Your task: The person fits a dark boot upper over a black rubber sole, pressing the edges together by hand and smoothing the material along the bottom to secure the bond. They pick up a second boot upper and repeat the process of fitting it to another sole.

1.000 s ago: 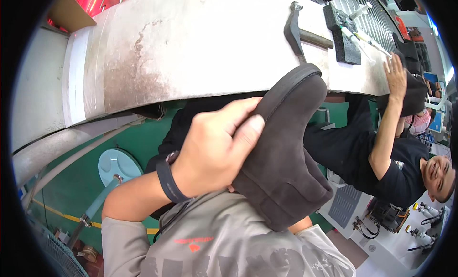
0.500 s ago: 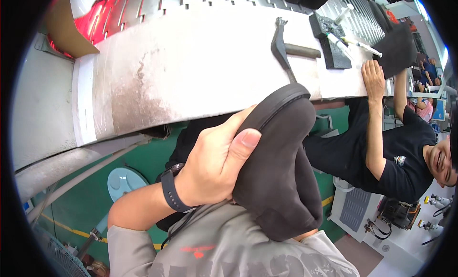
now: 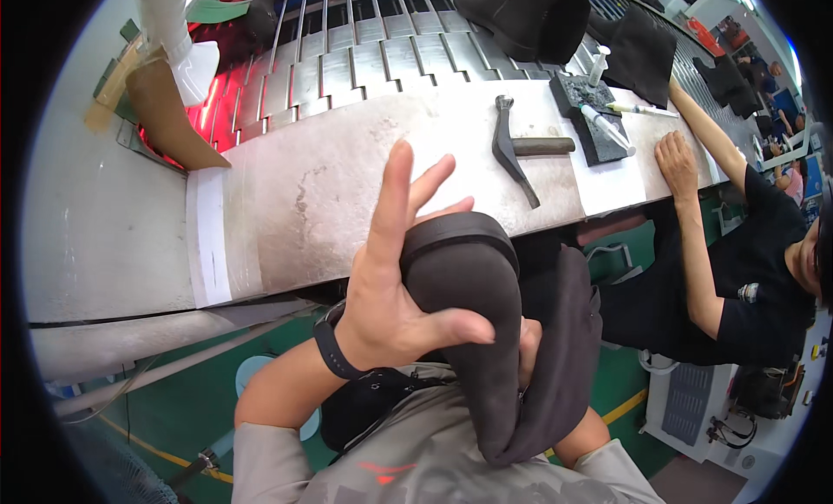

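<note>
A dark suede boot is in front of my chest, its black sole edge uppermost and its soft shaft folded up to the right. Beside the sole, my left hand has its fingers spread and its thumb stretched across the upper; it is not gripping. My right hand is mostly hidden behind the boot, its fingers curled on it at the fold of the shaft. Beyond the boot, a hammer with a curved head lies on the worn pale bench.
A black block with syringes lies right of the hammer. Dark boots stand by a slatted metal conveyor, with red light at its left. At right, a co-worker's hand rests on the bench while their other arm reaches to a boot.
My left hand has loosened from the boot and spread its fingers. The boot has turned, and right-hand fingers now show. The co-worker's boot has moved toward the conveyor. My view has shifted.
</note>
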A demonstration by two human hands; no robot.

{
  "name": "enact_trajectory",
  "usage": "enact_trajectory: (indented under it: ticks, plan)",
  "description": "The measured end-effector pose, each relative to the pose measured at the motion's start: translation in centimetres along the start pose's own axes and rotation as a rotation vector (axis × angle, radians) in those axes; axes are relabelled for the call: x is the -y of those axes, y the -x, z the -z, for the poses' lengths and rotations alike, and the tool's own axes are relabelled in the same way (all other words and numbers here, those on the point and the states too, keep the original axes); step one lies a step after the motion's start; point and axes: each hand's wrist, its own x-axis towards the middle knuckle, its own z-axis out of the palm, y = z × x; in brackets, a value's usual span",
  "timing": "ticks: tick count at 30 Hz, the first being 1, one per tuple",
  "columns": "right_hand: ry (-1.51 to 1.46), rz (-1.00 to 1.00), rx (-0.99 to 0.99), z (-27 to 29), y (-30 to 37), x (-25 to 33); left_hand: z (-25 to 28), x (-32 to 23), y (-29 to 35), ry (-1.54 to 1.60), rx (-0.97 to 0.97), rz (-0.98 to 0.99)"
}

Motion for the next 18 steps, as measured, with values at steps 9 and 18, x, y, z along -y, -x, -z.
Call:
enact_trajectory:
  ticks: [9, 18]
  plan:
    - [-0.021, 0.004, 0.024, 0.7, 0.1, -2.1, 1.4, 0.4, -0.2, -0.040, 0.155, -0.085]
    - [-0.108, 0.076, 0.059, 1.3, 0.2, 0.5, 3.1, -0.3, -2.4, -0.207, 0.262, -0.313]
